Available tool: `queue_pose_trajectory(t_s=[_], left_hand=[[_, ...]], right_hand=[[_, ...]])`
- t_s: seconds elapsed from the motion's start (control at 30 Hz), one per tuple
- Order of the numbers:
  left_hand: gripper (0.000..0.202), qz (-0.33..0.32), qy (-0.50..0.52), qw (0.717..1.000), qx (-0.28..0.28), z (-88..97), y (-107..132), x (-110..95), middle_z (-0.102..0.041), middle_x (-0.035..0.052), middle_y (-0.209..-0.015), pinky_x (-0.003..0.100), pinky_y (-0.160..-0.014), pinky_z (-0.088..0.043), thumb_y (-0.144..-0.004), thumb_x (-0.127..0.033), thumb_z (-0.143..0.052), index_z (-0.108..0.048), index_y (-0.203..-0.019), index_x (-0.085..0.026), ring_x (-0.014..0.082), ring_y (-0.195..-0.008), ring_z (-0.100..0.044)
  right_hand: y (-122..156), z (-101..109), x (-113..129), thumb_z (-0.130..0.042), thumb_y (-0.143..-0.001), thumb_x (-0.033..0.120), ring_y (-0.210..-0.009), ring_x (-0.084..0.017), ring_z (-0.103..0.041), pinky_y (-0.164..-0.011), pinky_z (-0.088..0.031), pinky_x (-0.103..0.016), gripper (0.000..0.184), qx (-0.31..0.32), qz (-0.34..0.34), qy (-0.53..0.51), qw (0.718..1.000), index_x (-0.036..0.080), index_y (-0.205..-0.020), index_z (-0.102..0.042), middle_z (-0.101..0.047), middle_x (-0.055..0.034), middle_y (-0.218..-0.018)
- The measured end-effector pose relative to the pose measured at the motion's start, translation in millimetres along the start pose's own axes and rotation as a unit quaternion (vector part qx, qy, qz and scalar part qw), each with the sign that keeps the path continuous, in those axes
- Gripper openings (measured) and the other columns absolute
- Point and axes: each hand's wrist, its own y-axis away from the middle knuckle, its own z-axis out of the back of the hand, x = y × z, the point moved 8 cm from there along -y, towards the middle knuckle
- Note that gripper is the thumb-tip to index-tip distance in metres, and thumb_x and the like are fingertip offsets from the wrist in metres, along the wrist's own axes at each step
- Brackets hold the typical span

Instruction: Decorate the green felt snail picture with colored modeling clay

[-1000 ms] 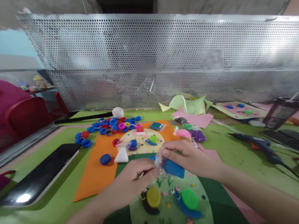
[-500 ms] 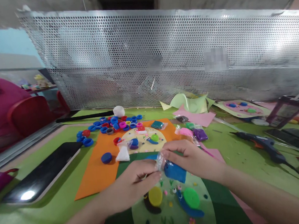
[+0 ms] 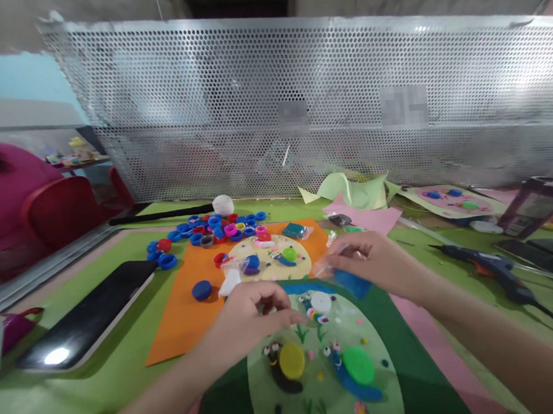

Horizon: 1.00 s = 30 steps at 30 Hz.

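Observation:
My right hand (image 3: 381,264) is closed on a clear plastic bag with a blue clay block (image 3: 354,284) in it, held just above the table. My left hand (image 3: 256,314) hovers with fingers pinched together over the pale green felt picture (image 3: 317,363); what it pinches is too small to name. That picture bears a yellow bottle-cap snail (image 3: 291,361), a green bottle-cap snail (image 3: 358,365) and a white cap (image 3: 320,302). It lies on a dark green sheet (image 3: 413,362).
An orange sheet (image 3: 180,323) holds a second round picture (image 3: 271,265) and scattered bottle caps (image 3: 211,231). A black tablet (image 3: 88,317) lies left, a blue glue gun (image 3: 492,266) right. Paper scraps (image 3: 356,194) lie below the perforated metal screen (image 3: 297,103). A person in magenta (image 3: 2,190) is far left.
My hands have drawn apart: the right one carried the bagged blue clay rightward and away, the left stayed over the felt picture. The view shifted, showing more of the picture.

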Motion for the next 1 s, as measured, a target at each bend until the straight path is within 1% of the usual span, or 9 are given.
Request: queue_pose_trajectory(t_s=[0.13,0.2,0.27,0.33,0.43,0.5,0.6,0.8,1.0], left_hand=[[0.02,0.022,0.034,0.999,-0.002,3.5,0,1,-0.062,-0.0005,-0.054,0.021,-0.052,-0.041,-0.074,-0.031,-0.063,-0.066,-0.06,-0.016,0.0128,-0.051,-0.056],[0.026,0.017,0.049,0.998,-0.023,9.0,-1,1,-0.064,0.0002,-0.053,0.023,-0.059,-0.046,-0.076,-0.033,-0.062,-0.066,-0.057,-0.016,0.0142,-0.055,-0.06],[0.024,0.015,0.067,0.997,-0.048,13.8,-4,2,-0.07,0.0024,-0.063,0.025,-0.067,-0.049,-0.08,-0.033,-0.058,-0.069,-0.066,-0.016,0.0172,-0.068,-0.065],[0.024,0.025,0.091,0.994,-0.058,13.9,-7,7,-0.073,0.0047,-0.082,0.026,-0.066,-0.051,-0.084,-0.031,-0.052,-0.068,-0.094,-0.016,0.0199,-0.08,-0.067],[0.045,0.04,0.192,0.978,-0.068,8.2,-10,13,-0.071,0.0065,-0.097,0.03,-0.065,-0.054,-0.089,-0.026,-0.044,-0.037,-0.133,-0.019,0.0219,-0.089,-0.067],[0.057,0.041,0.261,0.96,-0.089,5.5,-10,13,-0.071,0.0065,-0.096,0.033,-0.07,-0.055,-0.09,-0.023,-0.043,-0.017,-0.141,-0.021,0.0221,-0.091,-0.067],[0.063,0.044,0.284,0.949,-0.126,5.8,-10,12,-0.071,0.0047,-0.088,0.036,-0.078,-0.054,-0.091,-0.022,-0.045,-0.009,-0.143,-0.017,0.0213,-0.088,-0.067],[0.06,0.056,0.316,0.935,-0.153,7.9,-12,23,-0.069,0.0,-0.079,0.036,-0.08,-0.055,-0.091,-0.024,-0.045,-0.012,-0.142,-0.017,0.0187,-0.082,-0.068],[0.06,0.039,0.294,0.951,-0.089,-4.6,-12,33,-0.066,0.0051,-0.097,0.039,-0.084,-0.053,-0.093,-0.035,-0.039,-0.009,-0.142,-0.02,0.0193,-0.086,-0.066]], right_hand=[[7,33,-63,-0.052,-0.079,0.047,-0.058,-0.02,-0.061,-0.053,-0.045,-0.031,0.032,-0.054,-0.067,0.118,0.989,0.018,-0.072,-0.063,-0.064,-0.0042,-0.063],[11,51,-90,-0.053,-0.076,0.046,-0.064,-0.029,-0.062,-0.057,-0.046,-0.04,0.034,-0.094,-0.088,0.179,0.975,0.015,-0.085,-0.063,-0.065,-0.0099,-0.064],[13,61,-100,-0.054,-0.073,0.048,-0.08,-0.04,-0.06,-0.065,-0.043,-0.052,0.042,-0.13,-0.085,0.233,0.96,0.012,-0.093,-0.062,-0.065,-0.0196,-0.078],[13,55,-87,-0.052,-0.075,0.049,-0.1,-0.043,-0.053,-0.08,-0.037,-0.058,0.045,-0.139,-0.05,0.263,0.953,0.015,-0.102,-0.061,-0.063,-0.0213,-0.101],[8,18,-38,-0.051,-0.08,0.05,-0.106,-0.03,-0.053,-0.092,-0.033,-0.051,0.034,-0.094,0.031,0.259,0.961,0.029,-0.105,-0.06,-0.063,-0.0052,-0.11],[4,-16,3,-0.051,-0.085,0.043,-0.101,-0.024,-0.056,-0.092,-0.033,-0.046,0.025,-0.04,0.121,0.221,0.967,0.031,-0.105,-0.06,-0.065,-0.0019,-0.106],[-4,-47,43,-0.052,-0.087,0.031,-0.09,-0.018,-0.059,-0.081,-0.038,-0.037,0.015,-0.021,0.21,0.132,0.969,0.024,-0.095,-0.063,-0.067,-0.0025,-0.099],[-22,-51,44,-0.067,-0.077,0.025,-0.075,-0.014,-0.059,-0.075,-0.034,-0.033,0.008,-0.104,0.228,0.086,0.964,0.021,-0.076,-0.06,-0.067,0.0033,-0.079],[-24,-57,36,-0.056,-0.083,0.02,-0.073,-0.011,-0.06,-0.071,-0.038,-0.029,0.007,-0.042,0.22,0.083,0.971,0.022,-0.077,-0.059,-0.067,0.0049,-0.08]])
